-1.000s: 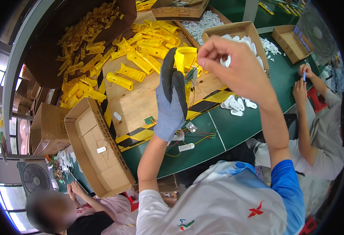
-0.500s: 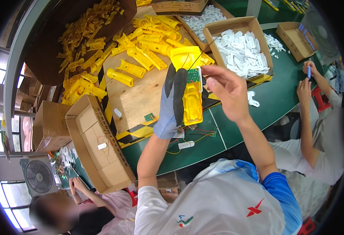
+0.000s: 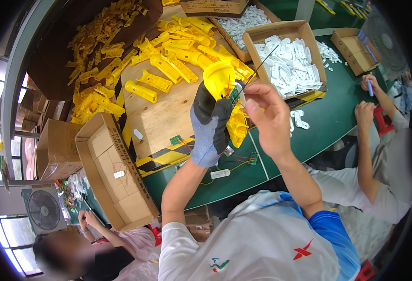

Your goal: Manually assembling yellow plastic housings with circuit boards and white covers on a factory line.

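My left hand (image 3: 207,127), in a grey-and-black work glove, is closed around a yellow plastic housing (image 3: 238,130) with a flared upper end. A green circuit board (image 3: 233,95) with thin red and black wires sits tilted at the middle of the housing. Close against the board, a white plastic piece (image 3: 242,98) lies at the fingertips of my bare right hand (image 3: 272,117), whose thumb and fingers are pinched on it. A thin black wire (image 3: 265,60) sticks out to the upper right. The glove hides part of the housing.
Yellow shells (image 3: 155,81) lie heaped on a wooden board at the back left. White parts fill a cardboard box (image 3: 249,38) at the back right. A shallow carton (image 3: 138,206) stands left. Wired boards (image 3: 253,158) lie on the green table. Co-workers sit on both sides.
The housing has turned in my left hand, and the circuit board now stands tilted rather than facing up. My right hand has moved slightly left and down, its fingers curled more around the white piece.
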Available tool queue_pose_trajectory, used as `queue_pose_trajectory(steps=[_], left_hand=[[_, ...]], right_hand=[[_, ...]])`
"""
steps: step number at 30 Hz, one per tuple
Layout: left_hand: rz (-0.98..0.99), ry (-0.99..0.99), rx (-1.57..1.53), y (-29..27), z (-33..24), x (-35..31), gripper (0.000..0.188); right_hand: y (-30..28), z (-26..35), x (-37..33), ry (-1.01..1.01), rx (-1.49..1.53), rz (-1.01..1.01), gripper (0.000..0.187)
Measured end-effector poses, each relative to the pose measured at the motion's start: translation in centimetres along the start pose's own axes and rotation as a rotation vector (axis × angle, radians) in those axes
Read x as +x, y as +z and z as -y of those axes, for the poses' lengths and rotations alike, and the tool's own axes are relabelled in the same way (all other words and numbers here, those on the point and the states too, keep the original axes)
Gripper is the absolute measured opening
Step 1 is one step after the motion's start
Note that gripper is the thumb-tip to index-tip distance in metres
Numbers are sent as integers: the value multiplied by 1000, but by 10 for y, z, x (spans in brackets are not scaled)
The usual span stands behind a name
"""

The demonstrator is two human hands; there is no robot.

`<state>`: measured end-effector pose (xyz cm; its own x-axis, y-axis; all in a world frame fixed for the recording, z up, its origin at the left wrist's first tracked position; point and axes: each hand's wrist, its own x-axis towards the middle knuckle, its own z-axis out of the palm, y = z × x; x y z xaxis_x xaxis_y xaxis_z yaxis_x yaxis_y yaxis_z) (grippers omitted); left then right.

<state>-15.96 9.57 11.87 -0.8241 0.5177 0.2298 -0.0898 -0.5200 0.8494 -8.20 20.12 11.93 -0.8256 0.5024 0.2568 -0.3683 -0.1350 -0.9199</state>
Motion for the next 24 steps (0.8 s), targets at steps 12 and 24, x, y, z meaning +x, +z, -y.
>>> queue_pose_trajectory(steps=[12,24], left_hand=[[192,-14,845,-42,-5,22,65],[67,-181,2082,-178,35,77,63]], right_hand=[[-178,-13,-34,34,-652,-274,41],[-232,-10,-20,-386,-1581,-342,44]])
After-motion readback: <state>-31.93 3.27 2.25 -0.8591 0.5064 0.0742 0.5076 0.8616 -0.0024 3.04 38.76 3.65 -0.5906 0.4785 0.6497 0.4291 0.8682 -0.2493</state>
